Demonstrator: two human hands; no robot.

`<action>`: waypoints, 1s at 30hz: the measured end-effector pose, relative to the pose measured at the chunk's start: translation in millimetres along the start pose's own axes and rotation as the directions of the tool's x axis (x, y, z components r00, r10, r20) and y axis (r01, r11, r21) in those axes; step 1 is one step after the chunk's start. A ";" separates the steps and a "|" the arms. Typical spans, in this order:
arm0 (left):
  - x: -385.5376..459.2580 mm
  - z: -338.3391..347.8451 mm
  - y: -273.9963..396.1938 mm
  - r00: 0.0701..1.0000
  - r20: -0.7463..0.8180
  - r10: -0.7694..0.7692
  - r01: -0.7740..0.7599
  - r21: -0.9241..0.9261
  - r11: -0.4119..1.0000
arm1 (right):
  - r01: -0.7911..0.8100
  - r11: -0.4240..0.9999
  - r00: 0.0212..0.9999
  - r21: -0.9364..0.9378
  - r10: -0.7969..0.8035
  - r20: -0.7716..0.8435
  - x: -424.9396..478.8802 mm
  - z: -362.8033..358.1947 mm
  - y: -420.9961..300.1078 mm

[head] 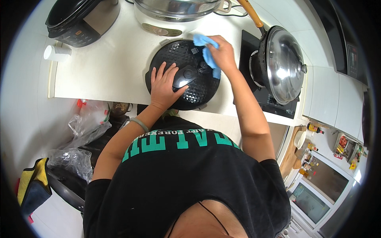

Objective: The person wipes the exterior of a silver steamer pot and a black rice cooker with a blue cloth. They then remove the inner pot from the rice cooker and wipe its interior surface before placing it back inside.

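Note:
A round black pressure cooker lid [198, 92] faces up near the front edge of the white countertop [98, 74]. My left hand [165, 86] rests on the lid's left part with its fingers spread, beside the raised central handle [184, 78]. In my right hand [223, 55] is a bunched light blue cloth [211, 59], pinched between thumb and fingers. The cloth hangs over the lid's upper right rim and touches it. What lies beneath the lid is mostly hidden.
Behind the lid stands a white electric cooker with a steel pot [162, 28]. A black cooker [77, 32] and a white cup [56, 53] are at the left. A wok with a glass lid [284, 65] sits on the black cooktop [245, 44] at the right. Plastic bags [89, 122] lie below the counter.

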State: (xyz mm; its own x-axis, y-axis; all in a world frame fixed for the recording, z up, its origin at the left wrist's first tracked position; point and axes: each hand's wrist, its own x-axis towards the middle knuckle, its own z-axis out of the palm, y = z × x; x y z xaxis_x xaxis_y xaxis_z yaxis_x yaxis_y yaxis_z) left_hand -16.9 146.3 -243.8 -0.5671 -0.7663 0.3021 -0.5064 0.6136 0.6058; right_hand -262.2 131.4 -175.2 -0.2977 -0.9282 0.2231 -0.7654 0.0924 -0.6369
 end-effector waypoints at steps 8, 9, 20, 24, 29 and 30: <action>0.0 0.4 -1.5 1.000 -0.003 -0.003 0.003 -0.044 0.999 | 0.499 0.867 0.822 -0.001 -0.473 0.319 8.4 101.3 -39.1; 0.4 0.6 -2.2 1.000 0.005 -0.004 0.005 -0.040 0.999 | 0.505 0.861 0.780 0.064 -0.487 0.392 6.8 102.1 -55.9; 0.3 -1.5 -3.2 1.000 -0.006 0.003 -0.003 -0.051 0.999 | 0.339 0.874 0.941 -0.348 -0.308 0.144 13.2 68.2 -15.3; 0.3 0.8 -2.2 0.999 -0.025 0.026 -0.027 -0.057 0.998 | 0.419 0.819 0.908 -0.392 -0.372 0.193 13.5 86.2 -23.4; -0.8 -2.6 -3.2 1.000 -0.006 0.008 -0.008 -0.036 0.999 | 0.521 0.809 0.848 -0.272 -0.454 0.274 19.6 65.9 -15.0; -0.1 -2.3 -2.1 1.000 -0.002 0.012 -0.012 -0.042 0.999 | 0.479 0.796 0.878 -0.369 -0.425 0.222 20.7 61.0 3.1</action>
State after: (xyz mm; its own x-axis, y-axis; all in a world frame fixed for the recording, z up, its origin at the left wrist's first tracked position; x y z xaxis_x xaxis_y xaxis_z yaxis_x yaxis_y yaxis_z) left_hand -14.3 144.6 -243.4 -0.5720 -0.7592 0.3105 -0.4722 0.6143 0.6322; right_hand -235.9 90.4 -217.5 0.1905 -0.9339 0.3025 -0.9628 -0.2378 -0.1280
